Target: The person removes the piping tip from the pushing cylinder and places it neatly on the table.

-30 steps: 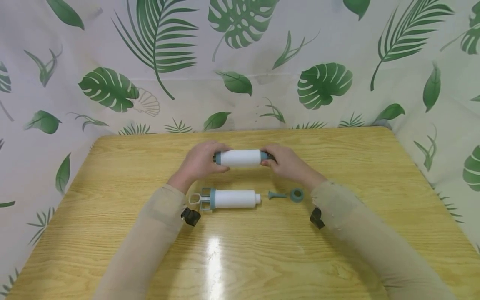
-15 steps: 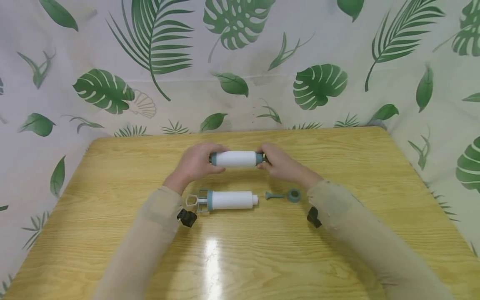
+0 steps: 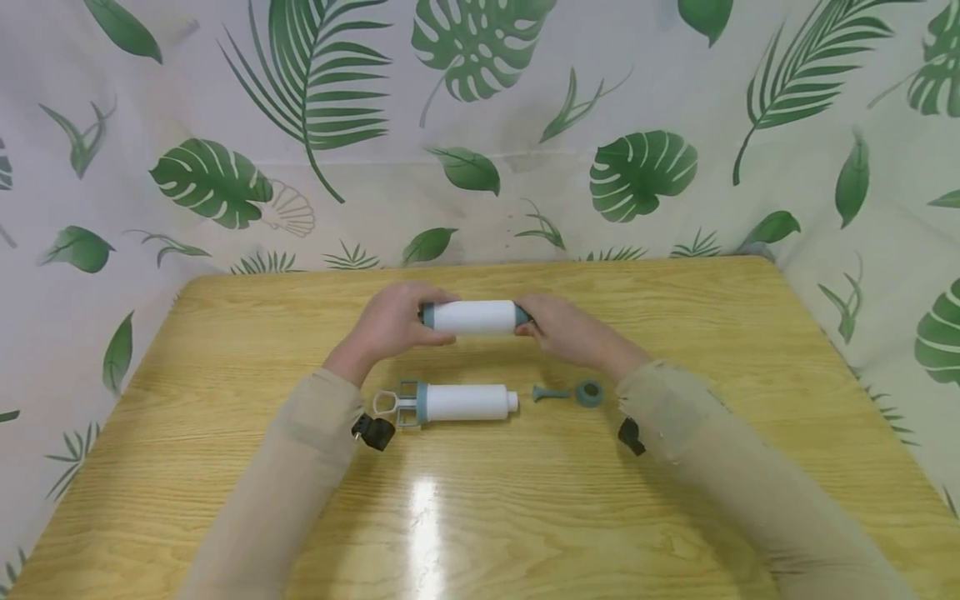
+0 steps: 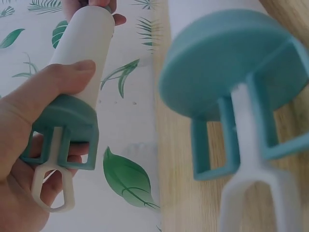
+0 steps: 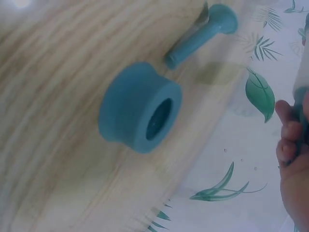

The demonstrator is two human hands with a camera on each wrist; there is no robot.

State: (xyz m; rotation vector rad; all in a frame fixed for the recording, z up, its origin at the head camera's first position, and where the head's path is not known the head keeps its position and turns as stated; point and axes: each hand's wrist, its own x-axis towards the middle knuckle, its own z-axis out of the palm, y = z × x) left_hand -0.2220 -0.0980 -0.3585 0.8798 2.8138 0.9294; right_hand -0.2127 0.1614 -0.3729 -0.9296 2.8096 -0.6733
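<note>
A white syringe-like tube [image 3: 475,317] with teal ends is held level above the table between both hands. My left hand [image 3: 390,323] grips its left end; in the left wrist view the thumb lies along the white barrel, beside a teal collar [image 4: 67,118] with a white loop handle [image 4: 53,188]. My right hand [image 3: 562,327] pinches the teal right end, its fingers hiding most of the tip. Below lies a second, similar syringe [image 3: 467,402], its loop handle to the left. To its right are a slim teal nozzle [image 5: 200,38] and a teal ring-shaped cap [image 5: 137,108].
The parts lie in a row on a wood-grain table [image 3: 525,517]. A leaf-patterned cloth [image 3: 525,183] hangs behind the table's far edge and along its sides. Small black cameras [image 3: 373,432] sit at both wrists.
The right hand has turned slightly on the held syringe's right end and covers more of the tip. The left hand keeps its grip. The things on the table stay put.
</note>
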